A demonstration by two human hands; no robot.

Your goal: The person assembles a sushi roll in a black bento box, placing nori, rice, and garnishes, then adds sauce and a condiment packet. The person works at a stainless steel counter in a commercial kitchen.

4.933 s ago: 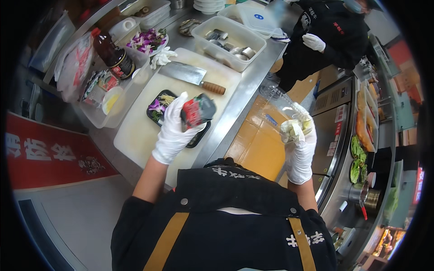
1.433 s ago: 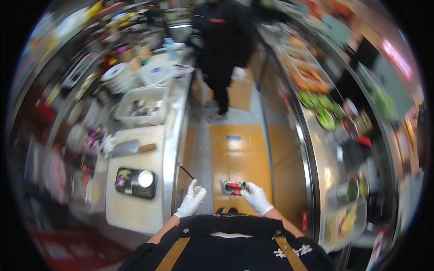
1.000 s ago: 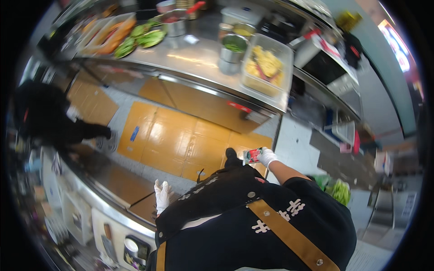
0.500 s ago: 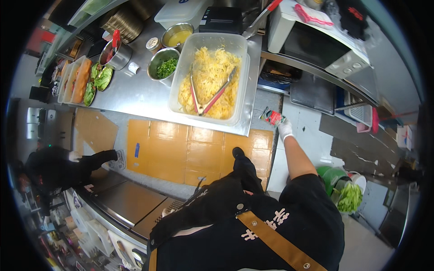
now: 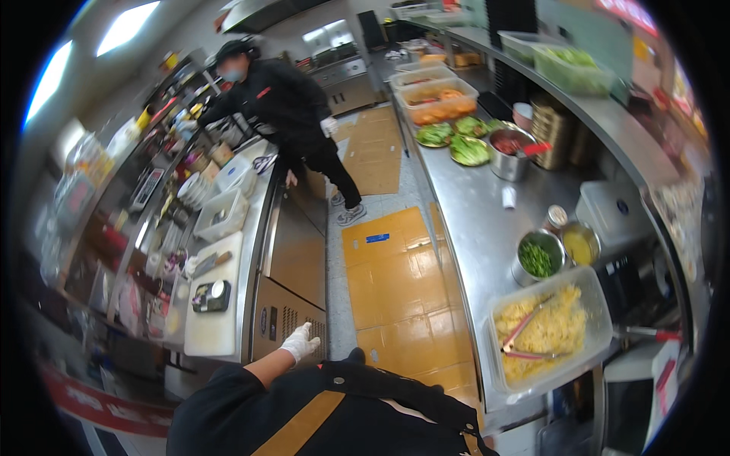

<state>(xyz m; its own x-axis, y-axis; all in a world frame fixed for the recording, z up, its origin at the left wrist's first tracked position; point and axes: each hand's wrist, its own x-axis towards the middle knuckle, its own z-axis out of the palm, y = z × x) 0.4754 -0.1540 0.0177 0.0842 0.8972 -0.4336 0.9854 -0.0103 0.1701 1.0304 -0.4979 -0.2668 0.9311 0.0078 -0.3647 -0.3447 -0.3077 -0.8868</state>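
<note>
My left hand (image 5: 301,343), in a white glove, hangs in front of the vented panel (image 5: 303,318) of the steel undercounter unit. Its fingers are partly stretched out, and nothing shows in them. Above and left of it lies a white cutting board (image 5: 214,323), with a knife (image 5: 213,263) and a dark container (image 5: 211,297) with a round white piece on top. My right hand is out of view. On the right-hand counter a clear tub (image 5: 506,378) holds yellow shredded food, and red-handled tongs (image 5: 525,332) lie on it.
Beyond the board, a co-worker (image 5: 266,102) in black stands at the left counter. Flattened cardboard (image 5: 395,266) covers the aisle floor. On the right counter (image 5: 471,220) are a pot of chopped greens (image 5: 538,260), lettuce plates (image 5: 470,150) and a red-handled pot (image 5: 509,154).
The view has swung left toward the aisle and the co-worker. My right hand, which held a red and green can, has left the view. My left hand has come into it.
</note>
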